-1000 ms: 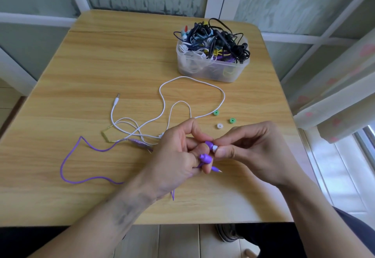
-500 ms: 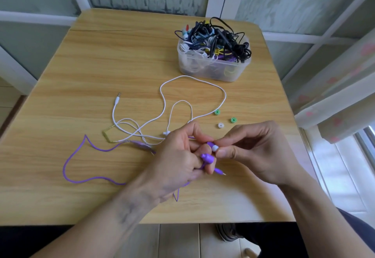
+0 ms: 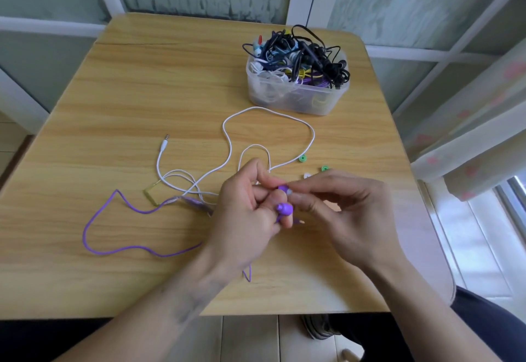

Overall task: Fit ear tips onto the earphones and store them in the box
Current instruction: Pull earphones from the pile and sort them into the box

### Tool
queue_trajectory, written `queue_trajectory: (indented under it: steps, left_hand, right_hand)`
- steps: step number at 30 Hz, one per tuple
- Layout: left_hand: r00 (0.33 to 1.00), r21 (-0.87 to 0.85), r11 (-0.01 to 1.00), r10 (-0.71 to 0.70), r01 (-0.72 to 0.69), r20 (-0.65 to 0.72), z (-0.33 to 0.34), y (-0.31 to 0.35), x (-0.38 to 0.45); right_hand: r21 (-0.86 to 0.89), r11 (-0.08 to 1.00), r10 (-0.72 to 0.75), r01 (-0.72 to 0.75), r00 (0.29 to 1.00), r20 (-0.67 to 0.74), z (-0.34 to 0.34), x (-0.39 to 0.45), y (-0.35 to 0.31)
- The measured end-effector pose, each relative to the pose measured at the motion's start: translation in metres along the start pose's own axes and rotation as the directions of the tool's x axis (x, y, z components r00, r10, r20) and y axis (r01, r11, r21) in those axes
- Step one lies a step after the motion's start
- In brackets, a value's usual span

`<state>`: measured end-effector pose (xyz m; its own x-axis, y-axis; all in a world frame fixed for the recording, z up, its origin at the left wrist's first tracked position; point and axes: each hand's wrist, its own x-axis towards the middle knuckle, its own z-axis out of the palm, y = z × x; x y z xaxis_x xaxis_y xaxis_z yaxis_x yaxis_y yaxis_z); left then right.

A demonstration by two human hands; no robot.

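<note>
Head view: her left hand [image 3: 244, 213] pinches the purple earbud [image 3: 282, 189] steady so the right hand [image 3: 341, 208] can pinch-press a white ear tip [image 3: 288, 192] on.

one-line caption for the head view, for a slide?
Left hand holds a purple earbud while right hand presses a white ear tip onto it.

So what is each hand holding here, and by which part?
Left hand grips the purple earphones at the buds. Right hand pinches a white tip against the upper bud.
</note>
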<state>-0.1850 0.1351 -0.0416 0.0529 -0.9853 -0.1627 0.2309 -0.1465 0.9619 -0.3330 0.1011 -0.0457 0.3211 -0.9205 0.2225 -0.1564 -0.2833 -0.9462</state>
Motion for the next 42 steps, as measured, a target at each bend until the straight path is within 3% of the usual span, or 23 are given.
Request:
queue_trajectory:
  steps: [3, 5, 7, 9, 11, 15, 18, 21, 24, 28, 31, 33, 36, 42]
  left_hand:
    - [0.974, 0.188, 0.963, 0.210, -0.191, -0.089, -0.002, -0.009, -0.001]
    - [0.928, 0.360, 0.876, 0.368, -0.321, -0.068, -0.004, -0.011, -0.001]
    - [0.871, 0.517, 0.745, 0.491, -0.421, 0.003, -0.003, -0.010, -0.002]
    - [0.832, 0.603, 0.651, 0.553, -0.461, 0.039, -0.004, -0.010, -0.002]
    - [0.828, 0.627, 0.634, 0.559, -0.453, 0.033, -0.005, -0.011, -0.002]
    - [0.914, 0.499, 0.804, 0.403, -0.324, -0.055, -0.005, -0.013, -0.004]
    - [0.968, 0.341, 0.915, 0.247, -0.215, -0.053, -0.004, -0.009, -0.004]
    - [0.997, 0.137, 0.988, 0.073, -0.069, -0.024, -0.003, -0.002, -0.003]
    - [1.000, 0.008, 1.000, -0.013, 0.013, -0.001, -0.002, 0.006, -0.003]
    - [0.997, -0.006, 1.000, 0.024, -0.025, -0.067, -0.007, 0.009, 0.002]
    - [0.994, 0.000, 0.999, 0.036, -0.036, -0.100, -0.011, 0.009, 0.004]
    - [0.994, 0.000, 1.000, 0.026, -0.026, -0.103, -0.013, 0.008, 0.005]
    - [0.996, 0.019, 1.000, 0.020, -0.019, -0.090, -0.012, 0.008, 0.004]
    - [0.996, -0.092, 0.993, -0.081, 0.078, -0.025, -0.013, 0.007, 0.002]
  right_hand:
    - [0.191, 0.963, 0.199, -0.188, 0.979, -0.039, 0.008, -0.002, -0.007]
    - [0.374, 0.872, 0.324, -0.317, 0.945, 0.043, 0.009, -0.002, -0.004]
    - [0.530, 0.744, 0.379, -0.407, 0.910, 0.168, 0.007, -0.003, 0.001]
    - [0.566, 0.713, 0.363, -0.415, 0.908, 0.208, 0.006, -0.003, 0.002]
    - [0.494, 0.800, 0.291, -0.339, 0.941, 0.174, 0.004, -0.002, 0.001]
    - [0.142, 0.990, -0.002, -0.006, 0.998, 0.057, 0.001, 0.001, 0.002]
    - [-0.170, 0.941, -0.280, 0.291, 0.956, 0.087, -0.002, 0.003, 0.008]
    - [-0.346, 0.826, -0.422, 0.446, 0.895, 0.146, -0.002, 0.004, 0.013]
    - [-0.349, 0.838, -0.403, 0.420, 0.907, 0.126, 0.002, 0.006, 0.014]
    - [-0.240, 0.938, -0.224, 0.249, 0.966, 0.125, -0.003, 0.009, 0.005]
    - [-0.300, 0.952, -0.073, 0.063, 0.997, -0.021, -0.016, 0.016, 0.006]
    - [-0.439, 0.898, -0.016, -0.022, 0.996, -0.084, -0.025, 0.021, 0.011]
    - [-0.641, 0.768, -0.016, 0.003, 1.000, -0.015, -0.028, 0.024, 0.017]
    - [-0.733, 0.678, 0.005, 0.045, 0.998, 0.066, -0.015, 0.026, 0.026]
